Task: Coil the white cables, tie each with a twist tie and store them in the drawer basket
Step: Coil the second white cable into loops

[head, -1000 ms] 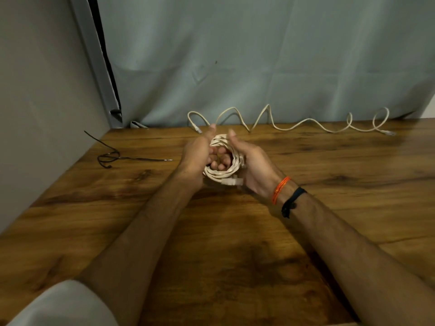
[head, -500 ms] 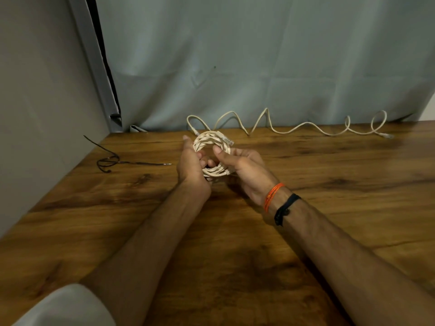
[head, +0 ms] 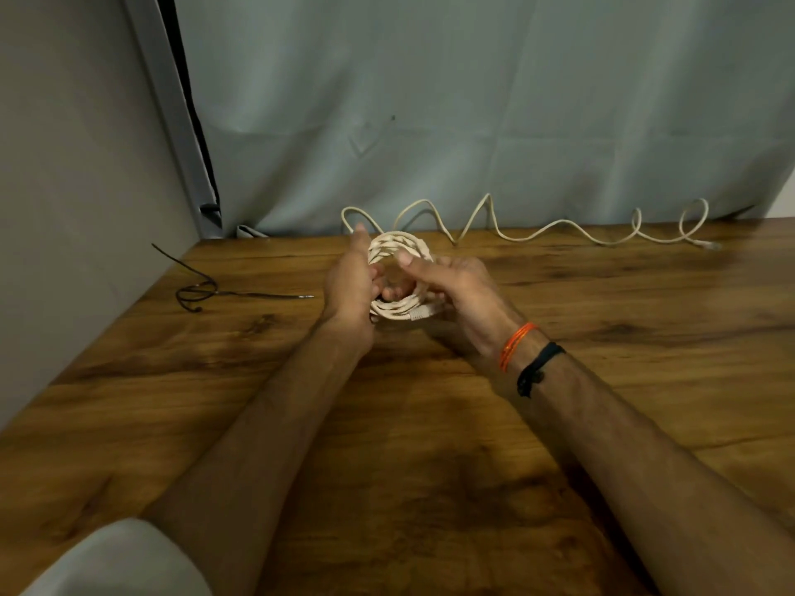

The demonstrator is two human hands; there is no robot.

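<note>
Wood-grain brown tabletop (head: 430, 466) runs under both my forearms, backed by a pale grey-blue cloth backdrop (head: 473, 101) and, on my left, a plain grey wall (head: 64, 187).

My left hand (head: 350, 286) and my right hand (head: 451, 290) meet over the middle of the table, raised off the wood. Between them I hold a coiled white cable, a round bundle of several loops (head: 398, 251). Left fingers are curled round the coil's left edge, with the thumb up against its far rim. Right fingers are curled into the coil from the right side, thumb laid across the upper loops. A white plug end (head: 419, 312) sticks out at the coil's near edge, just by my right palm. I cannot tell whether any tie is on the coil.

Beyond my fingertips, along the far edge of the table against the backdrop, lies a second white cable, loose and wavy (head: 537, 232). It stretches from just behind the coil away to my right, ending in small loops and a plug at its far right end.

Well to the left of my left hand, a thin black twist tie wire with a looped end (head: 202, 290) lies flat on the wood, its straight tail pointing toward my left hand but apart from it.

An orange thread band (head: 514, 344) and a black cord band (head: 537, 367) sit on my right wrist. A white sleeve (head: 116, 561) covers my left upper arm at the near left corner.
</note>
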